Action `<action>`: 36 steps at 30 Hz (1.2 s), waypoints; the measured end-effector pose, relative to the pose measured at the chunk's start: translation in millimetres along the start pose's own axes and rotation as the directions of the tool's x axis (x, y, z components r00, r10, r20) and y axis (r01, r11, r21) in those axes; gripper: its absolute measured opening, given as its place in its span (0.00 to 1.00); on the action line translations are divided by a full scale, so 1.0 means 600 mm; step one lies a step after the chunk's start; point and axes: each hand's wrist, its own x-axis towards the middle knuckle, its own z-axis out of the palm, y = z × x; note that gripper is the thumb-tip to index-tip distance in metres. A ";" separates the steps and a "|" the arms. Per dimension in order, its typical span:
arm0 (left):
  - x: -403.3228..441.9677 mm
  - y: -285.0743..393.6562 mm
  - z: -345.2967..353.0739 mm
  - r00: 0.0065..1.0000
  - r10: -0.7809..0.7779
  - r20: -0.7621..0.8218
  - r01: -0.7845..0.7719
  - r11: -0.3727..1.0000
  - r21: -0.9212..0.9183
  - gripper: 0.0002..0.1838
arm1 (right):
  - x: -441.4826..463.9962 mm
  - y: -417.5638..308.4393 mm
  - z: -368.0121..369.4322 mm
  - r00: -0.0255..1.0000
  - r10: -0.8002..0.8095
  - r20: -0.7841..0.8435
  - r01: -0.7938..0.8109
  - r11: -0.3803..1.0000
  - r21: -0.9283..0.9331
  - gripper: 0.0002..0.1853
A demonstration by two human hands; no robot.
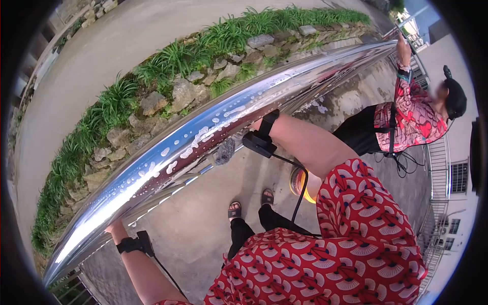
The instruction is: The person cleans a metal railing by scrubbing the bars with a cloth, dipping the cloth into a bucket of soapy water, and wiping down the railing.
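Note:
A shiny metal handrail (pixel 203 129) arcs across the view, its top wet with soap suds and drops. My left hand (pixel 115 225) meets the underside of the rail near its lower left end, and the rail covers most of its fingers. Around the middle, my right hand (pixel 257 123) reaches behind the rail, so only a sliver by the wrist shows. Just below the rail, left of that wrist, is a grey, fuzzy clump like a scouring pad or rag (pixel 224 152); whether my right hand holds it is hidden. Both wrists carry black straps with small boxes and cables.
At the far right another person (pixel 406 112) in a patterned red top and black cap has a raised hand at the rail's far end. A yellow bucket (pixel 304 185) stands on the concrete floor (pixel 188 223). Rocks and green plants (pixel 173 61) border the rail's outer side.

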 end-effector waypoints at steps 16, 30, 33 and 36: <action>0.012 -0.029 -0.021 0.997 -0.054 0.049 0.051 0.997 0.055 0.34 | -0.196 0.404 -0.131 0.755 0.602 0.259 -0.415 0.745 -0.521 0.19; -0.191 0.290 -0.220 0.890 0.437 -0.130 -0.453 0.881 -0.137 0.30 | -0.194 0.284 -0.027 -0.145 0.778 -0.612 -0.607 0.419 0.676 0.16; -0.241 0.366 -0.251 0.706 0.680 -0.200 -0.705 0.701 -0.104 0.27 | -0.192 0.247 -0.036 -0.228 0.860 -0.456 -0.489 0.304 0.818 0.18; -0.273 0.402 -0.281 0.752 0.648 -0.123 -0.659 0.732 -0.172 0.22 | -0.189 0.215 -0.034 -0.284 0.927 -0.246 -0.264 0.171 0.949 0.18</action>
